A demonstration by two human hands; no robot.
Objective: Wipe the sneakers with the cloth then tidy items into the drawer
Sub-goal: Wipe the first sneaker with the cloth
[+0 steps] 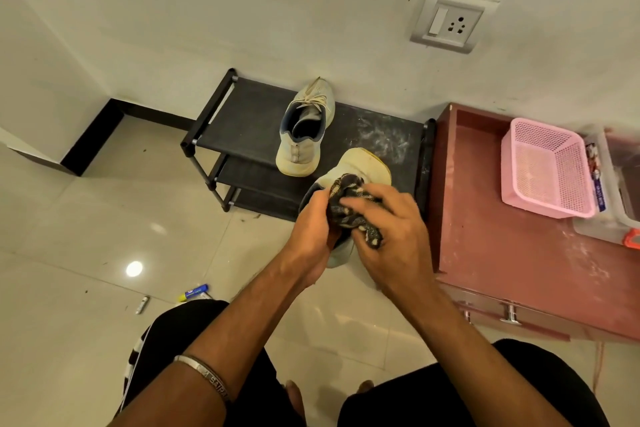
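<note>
One whitish sneaker [363,165] is held up in front of the shoe rack, its sole edge turned away from me. My left hand [311,232] grips this sneaker from the left side. My right hand [391,232] presses a bunched dark patterned cloth [349,199] against the sneaker's upper. The second whitish sneaker [306,128] stands on the top shelf of the black shoe rack [242,114], laces toward the wall. The reddish-brown drawer unit [519,253] stands at the right, its metal handle [510,314] on the front.
A pink mesh basket [547,166] and a clear plastic box [616,184] sit on top of the drawer unit. A blue and yellow tube [195,291] and a small silver stick [142,304] lie on the tiled floor at left. A wall socket [450,21] is above.
</note>
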